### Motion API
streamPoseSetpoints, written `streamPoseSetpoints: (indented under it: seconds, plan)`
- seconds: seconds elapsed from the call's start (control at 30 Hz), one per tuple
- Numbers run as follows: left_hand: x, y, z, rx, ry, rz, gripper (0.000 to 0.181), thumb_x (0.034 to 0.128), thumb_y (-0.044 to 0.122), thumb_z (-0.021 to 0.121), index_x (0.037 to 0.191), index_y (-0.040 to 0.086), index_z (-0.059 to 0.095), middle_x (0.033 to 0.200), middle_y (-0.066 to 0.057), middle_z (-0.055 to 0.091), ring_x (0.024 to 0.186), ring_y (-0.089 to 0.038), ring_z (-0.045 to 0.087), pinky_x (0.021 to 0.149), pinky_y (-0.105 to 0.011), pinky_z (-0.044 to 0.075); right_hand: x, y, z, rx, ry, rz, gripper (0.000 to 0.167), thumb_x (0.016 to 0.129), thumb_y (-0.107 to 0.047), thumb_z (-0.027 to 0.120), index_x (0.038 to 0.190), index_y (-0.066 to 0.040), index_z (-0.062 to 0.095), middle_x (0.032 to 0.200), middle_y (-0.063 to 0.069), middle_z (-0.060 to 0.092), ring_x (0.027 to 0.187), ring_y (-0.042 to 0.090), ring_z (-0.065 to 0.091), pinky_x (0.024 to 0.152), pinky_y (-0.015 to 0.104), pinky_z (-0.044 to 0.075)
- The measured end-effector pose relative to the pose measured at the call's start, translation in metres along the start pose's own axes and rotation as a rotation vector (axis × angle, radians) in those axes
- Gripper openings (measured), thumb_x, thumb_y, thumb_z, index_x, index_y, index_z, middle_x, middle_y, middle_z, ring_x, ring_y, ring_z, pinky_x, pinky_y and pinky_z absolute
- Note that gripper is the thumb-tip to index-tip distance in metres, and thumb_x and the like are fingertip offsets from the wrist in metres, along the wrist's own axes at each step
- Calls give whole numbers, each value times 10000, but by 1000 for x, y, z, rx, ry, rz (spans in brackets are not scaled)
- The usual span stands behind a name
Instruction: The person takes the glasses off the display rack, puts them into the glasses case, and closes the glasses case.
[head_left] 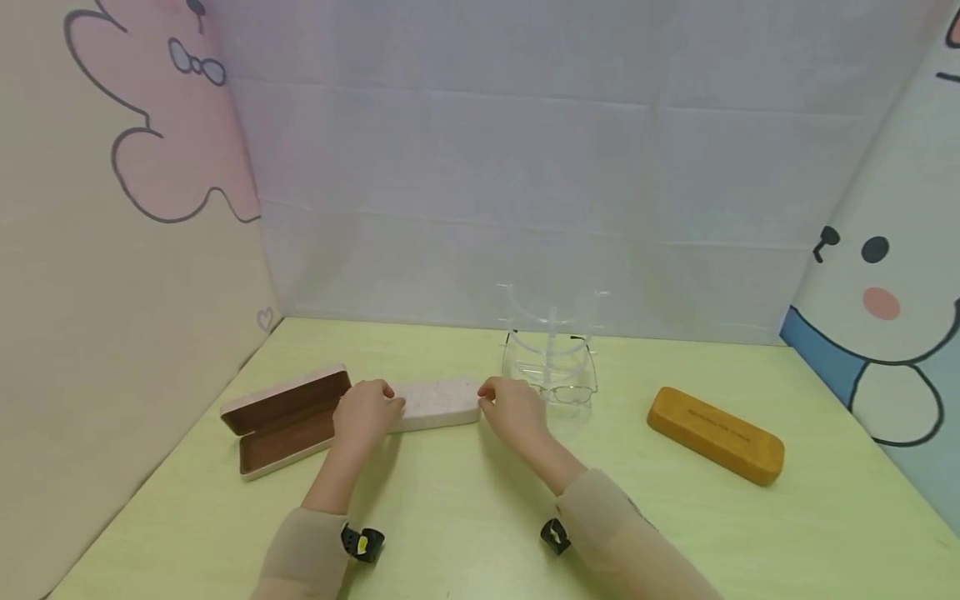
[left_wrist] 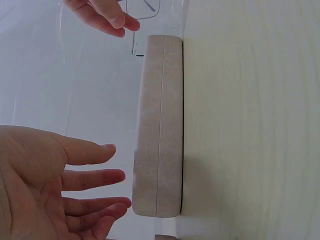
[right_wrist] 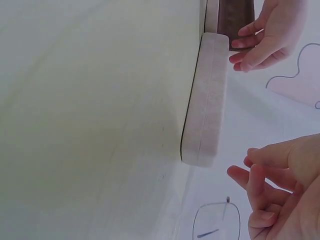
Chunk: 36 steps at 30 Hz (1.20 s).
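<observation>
A closed pale pink case (head_left: 437, 403) lies on the table between the two hands. My left hand (head_left: 366, 414) is at its left end; in the left wrist view the fingers of that hand (left_wrist: 65, 185) are extended, a small gap from the case (left_wrist: 159, 125). At the right end is my right hand (head_left: 519, 414), and the right wrist view shows this hand (right_wrist: 285, 185) apart from the case (right_wrist: 206, 100), its fingers loosely bent around nothing. An open case (head_left: 288, 421) with brown lining stands just left of my left hand.
Behind my right hand stands a clear display stand (head_left: 551, 342) with wire-framed glasses (head_left: 572, 394) on it. A closed mustard-orange case (head_left: 716, 435) lies at the right. Printed cloth walls (head_left: 465, 167) border the table (head_left: 465, 517) at the back and sides.
</observation>
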<state>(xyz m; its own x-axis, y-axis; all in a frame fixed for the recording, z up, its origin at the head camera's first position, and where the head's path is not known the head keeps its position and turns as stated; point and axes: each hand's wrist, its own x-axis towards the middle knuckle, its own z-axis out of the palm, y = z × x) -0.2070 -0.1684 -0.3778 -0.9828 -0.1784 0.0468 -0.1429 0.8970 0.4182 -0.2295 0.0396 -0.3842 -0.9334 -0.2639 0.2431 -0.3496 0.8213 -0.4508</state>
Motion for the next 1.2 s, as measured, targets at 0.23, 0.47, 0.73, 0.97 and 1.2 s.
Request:
streamPoseSetpoints:
  seconds: [0.23, 0.47, 0.73, 0.97, 1.2]
  plan:
    - [5, 25, 12, -83, 47, 69, 225, 859, 263, 604, 943, 70, 685, 940, -96, 679, 711, -214, 609, 538, -326, 467, -12, 17, -19, 33, 83, 53, 87, 833, -202, 638, 868, -150, 699, 857, -22, 701, 676, 174, 633, 460, 232, 392]
    - [11, 52, 29, -237, 57, 116, 188, 860, 255, 606, 914, 94, 687, 904, -47, 692, 751, -191, 628, 626, -340, 483, -21, 38, -35, 71, 184, 118, 96, 830, -212, 633, 874, -172, 708, 855, -30, 705, 495, 120, 502, 418, 244, 309]
    - [15, 85, 46, -330, 51, 147, 167, 857, 257, 608, 877, 110, 684, 862, -22, 689, 717, -169, 616, 584, -289, 459, -24, 63, -54, 118, 226, 216, 145, 847, -205, 613, 935, -126, 698, 910, 35, 702, 409, 97, 351, 395, 237, 238]
    - [20, 105, 58, -425, 42, 111, 200, 844, 246, 614, 915, 67, 665, 825, -54, 667, 718, -178, 605, 608, -296, 456, -22, 83, -62, 118, 276, 318, 191, 861, -223, 593, 974, -101, 687, 951, 74, 692, 679, 203, 613, 459, 244, 367]
    - [26, 113, 71, -504, 39, 21, 258, 841, 240, 606, 977, 25, 647, 868, -97, 672, 778, -228, 628, 656, -345, 480, -23, 101, -58, 167, 288, 419, 250, 875, -232, 552, 1047, -80, 651, 1007, 103, 675, 761, 254, 611, 502, 263, 369]
